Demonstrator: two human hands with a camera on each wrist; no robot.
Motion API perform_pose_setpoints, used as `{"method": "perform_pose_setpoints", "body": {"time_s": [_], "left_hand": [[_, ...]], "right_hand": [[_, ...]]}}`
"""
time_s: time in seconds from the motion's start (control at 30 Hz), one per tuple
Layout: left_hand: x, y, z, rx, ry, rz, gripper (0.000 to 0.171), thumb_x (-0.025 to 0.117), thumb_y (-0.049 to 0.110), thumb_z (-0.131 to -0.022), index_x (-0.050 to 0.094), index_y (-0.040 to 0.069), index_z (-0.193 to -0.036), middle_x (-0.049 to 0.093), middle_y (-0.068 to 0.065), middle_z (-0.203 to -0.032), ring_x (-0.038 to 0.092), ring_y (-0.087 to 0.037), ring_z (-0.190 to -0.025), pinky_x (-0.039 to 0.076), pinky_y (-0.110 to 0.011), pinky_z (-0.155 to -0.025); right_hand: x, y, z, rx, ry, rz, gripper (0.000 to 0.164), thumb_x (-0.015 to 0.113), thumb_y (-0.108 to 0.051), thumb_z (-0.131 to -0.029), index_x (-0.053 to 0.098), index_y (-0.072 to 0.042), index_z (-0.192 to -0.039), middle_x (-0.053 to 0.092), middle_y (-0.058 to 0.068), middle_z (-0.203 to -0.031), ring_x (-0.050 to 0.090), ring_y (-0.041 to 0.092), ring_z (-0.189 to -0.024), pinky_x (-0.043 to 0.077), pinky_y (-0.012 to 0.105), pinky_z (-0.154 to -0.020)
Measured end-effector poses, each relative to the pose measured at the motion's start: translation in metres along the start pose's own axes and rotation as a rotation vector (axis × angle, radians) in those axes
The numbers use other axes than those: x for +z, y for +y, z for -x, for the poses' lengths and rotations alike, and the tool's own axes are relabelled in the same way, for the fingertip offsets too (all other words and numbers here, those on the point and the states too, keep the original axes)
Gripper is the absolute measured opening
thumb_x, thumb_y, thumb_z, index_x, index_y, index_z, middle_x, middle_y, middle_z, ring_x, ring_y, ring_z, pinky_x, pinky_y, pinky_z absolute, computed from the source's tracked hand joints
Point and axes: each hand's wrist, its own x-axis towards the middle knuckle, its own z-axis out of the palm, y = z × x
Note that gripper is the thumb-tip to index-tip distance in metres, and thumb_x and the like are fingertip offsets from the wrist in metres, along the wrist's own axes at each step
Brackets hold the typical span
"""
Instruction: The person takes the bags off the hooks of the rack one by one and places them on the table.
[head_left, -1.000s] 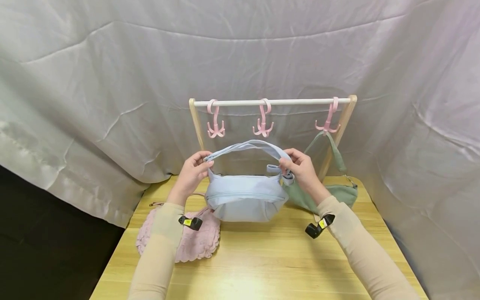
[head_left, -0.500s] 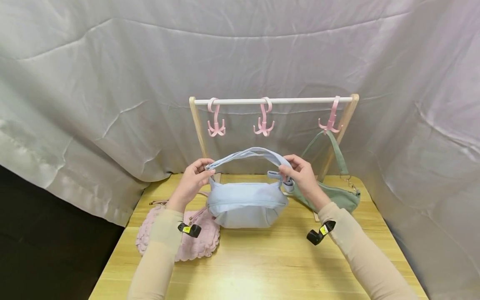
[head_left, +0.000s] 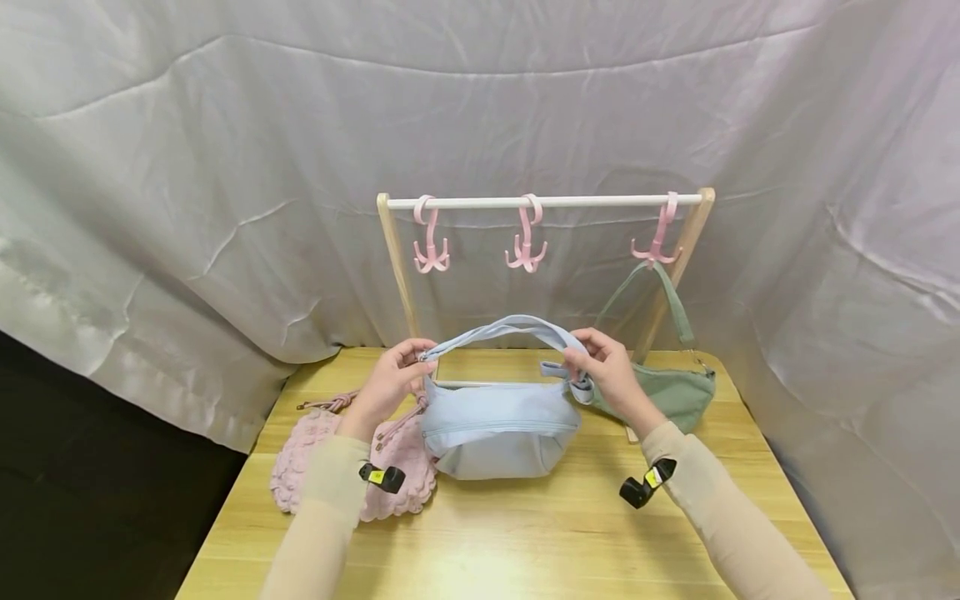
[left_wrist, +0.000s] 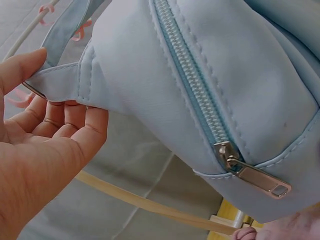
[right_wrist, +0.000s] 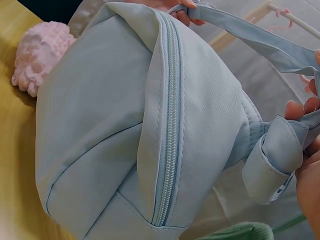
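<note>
A light blue handbag [head_left: 501, 433] with a zipper across its top hangs between my two hands in the head view. My left hand [head_left: 396, 372] pinches the strap [head_left: 517, 327] at its left end, by a metal ring; in the left wrist view the thumb lies on top and the fingers curl beneath. On the other side my right hand [head_left: 606, 367] grips the strap's right end, beside a knotted loop of the same fabric [right_wrist: 275, 155]. The strap arches up between both hands. A metal zipper pull [left_wrist: 262, 180] dangles at the zipper's left end.
Behind the bag stands a wooden rack with a white rail [head_left: 472, 203]. Pink hooks [head_left: 527, 242] hang from it; the right hook [head_left: 657, 237] carries a green bag [head_left: 675, 396] by its strap. A pink ruffled bag [head_left: 397, 467] lies on the wooden table [head_left: 525, 550] at left.
Both hands have lowered the blue handbag toward the table and shifted slightly right. More of the pink bag's cords now shows. The hold on the strap stays the same.
</note>
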Motion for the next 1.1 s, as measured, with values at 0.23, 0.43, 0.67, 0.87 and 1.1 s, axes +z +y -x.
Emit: {"method": "perform_pose_setpoints", "body": {"time_s": [0.23,0.43,0.67,0.87,1.1], "left_hand": [[0.001,-0.010,0.005,-0.018,-0.043,0.000,0.026,0.058,-0.001,-0.093,0.059,0.017,-0.112,0.054,0.004,-0.090,0.050,-0.008,-0.075,0.046,-0.019,-0.055],[0.003,-0.014,0.009,-0.037,-0.040,-0.029,0.025,0.061,0.001,-0.092,0.058,0.013,-0.114,0.054,0.004,-0.089,0.050,-0.008,-0.075,0.046,-0.022,-0.058],[0.002,-0.021,0.014,-0.070,-0.059,-0.030,0.024,0.061,0.003,-0.093,0.057,0.012,-0.115,0.055,0.003,-0.094,0.055,-0.009,-0.084,0.049,-0.023,-0.069],[0.002,-0.022,0.020,-0.108,-0.056,-0.074,0.028,0.063,0.005,-0.092,0.056,0.007,-0.118,0.054,0.001,-0.092,0.056,-0.012,-0.083,0.050,-0.023,-0.069],[0.002,-0.026,0.023,-0.135,-0.089,-0.066,0.025,0.062,0.005,-0.092,0.057,0.010,-0.115,0.053,0.001,-0.089,0.057,-0.014,-0.083,0.053,-0.030,-0.071]], "right_hand": [[-0.002,0.007,0.009,-0.010,0.003,-0.029,0.010,0.061,-0.001,-0.093,0.064,-0.006,-0.101,0.066,0.004,-0.070,0.056,0.012,-0.053,0.048,0.025,-0.052],[-0.003,0.010,0.016,-0.001,0.004,-0.024,0.010,0.061,-0.001,-0.093,0.063,-0.003,-0.103,0.067,0.006,-0.071,0.056,0.012,-0.052,0.048,0.025,-0.051],[-0.001,0.016,0.025,0.010,-0.003,-0.014,0.011,0.060,-0.001,-0.093,0.063,-0.003,-0.103,0.067,0.007,-0.071,0.057,0.011,-0.052,0.048,0.024,-0.050],[0.000,0.017,0.031,0.031,-0.011,-0.011,0.012,0.060,-0.002,-0.093,0.062,-0.001,-0.105,0.066,0.002,-0.071,0.056,0.011,-0.052,0.049,0.025,-0.051],[0.001,0.016,0.035,0.028,-0.056,-0.035,0.012,0.057,-0.002,-0.095,0.061,-0.002,-0.107,0.063,0.000,-0.069,0.055,0.012,-0.052,0.049,0.026,-0.052]]}}
